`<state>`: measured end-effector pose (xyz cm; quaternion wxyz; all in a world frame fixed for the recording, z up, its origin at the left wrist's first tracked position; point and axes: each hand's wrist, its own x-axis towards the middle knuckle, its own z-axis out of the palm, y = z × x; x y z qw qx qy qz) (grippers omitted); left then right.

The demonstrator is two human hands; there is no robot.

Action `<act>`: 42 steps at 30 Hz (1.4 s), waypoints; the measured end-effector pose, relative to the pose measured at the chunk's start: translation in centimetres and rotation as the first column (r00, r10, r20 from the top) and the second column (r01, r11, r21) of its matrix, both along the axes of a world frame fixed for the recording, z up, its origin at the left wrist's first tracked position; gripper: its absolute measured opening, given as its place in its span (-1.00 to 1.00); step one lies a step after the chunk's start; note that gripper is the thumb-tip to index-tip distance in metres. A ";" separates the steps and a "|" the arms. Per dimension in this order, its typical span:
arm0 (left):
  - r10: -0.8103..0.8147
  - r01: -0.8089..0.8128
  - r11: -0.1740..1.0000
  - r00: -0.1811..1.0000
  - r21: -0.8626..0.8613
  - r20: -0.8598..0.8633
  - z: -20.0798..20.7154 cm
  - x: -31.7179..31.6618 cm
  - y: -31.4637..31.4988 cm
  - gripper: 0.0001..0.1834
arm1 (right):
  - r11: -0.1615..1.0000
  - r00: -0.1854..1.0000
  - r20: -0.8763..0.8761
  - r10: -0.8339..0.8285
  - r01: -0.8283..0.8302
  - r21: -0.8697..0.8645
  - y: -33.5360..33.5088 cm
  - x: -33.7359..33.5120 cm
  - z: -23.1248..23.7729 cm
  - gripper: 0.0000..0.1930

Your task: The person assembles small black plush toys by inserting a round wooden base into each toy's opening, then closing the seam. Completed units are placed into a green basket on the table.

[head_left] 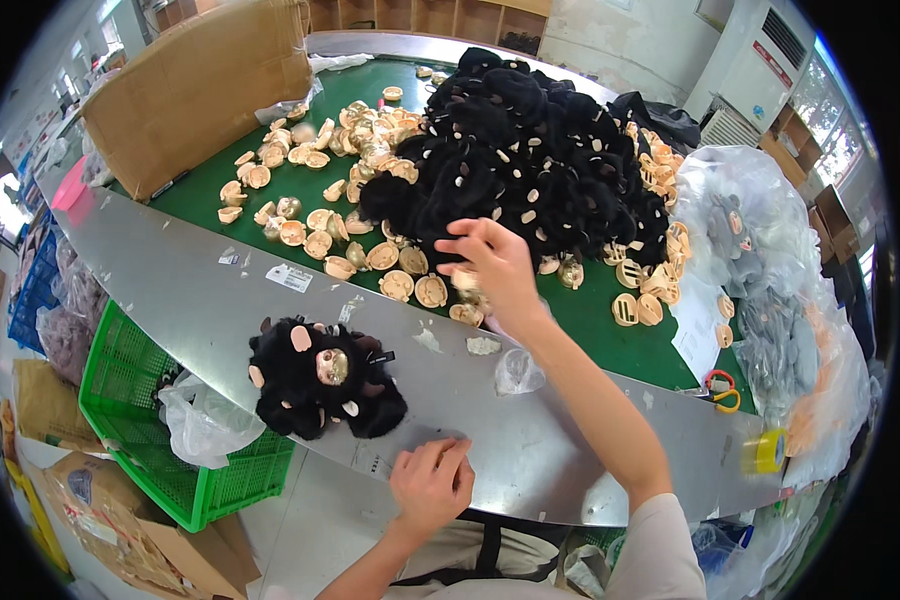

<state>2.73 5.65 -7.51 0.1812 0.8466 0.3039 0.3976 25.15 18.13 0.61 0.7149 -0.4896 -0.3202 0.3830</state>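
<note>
My right hand (495, 268) reaches over the near edge of a black plush pile (530, 150), its fingers apart and pointing left. Just beneath the fingers are blurred beige plastic parts; no grip on one shows. My left hand (432, 485), loosely curled, rests at the front edge of the metal table (440, 370) with nothing visible in it. Beyond it to the left lies a black plush toy (315, 385) with a gold-and-beige plastic face (332, 366) and a dark tag. Round beige shells (397, 286), some with gold faces, are scattered left of the pile.
A cardboard box (200, 95) stands at the far left. Below the table's left edge sits a green crate (145, 440) with a plastic bag (205, 420). At right are scissors (725, 392), yellow tape (767, 452) and clear bags of grey plush (750, 250).
</note>
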 end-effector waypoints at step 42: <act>-0.338 0.549 0.248 0.821 -0.798 0.460 7.6 -0.6 -3.8 -0.56 | 0.939 0.905 0.353 -0.238 0.308 -0.156 -30.0 -11.9 -1.0 -0.81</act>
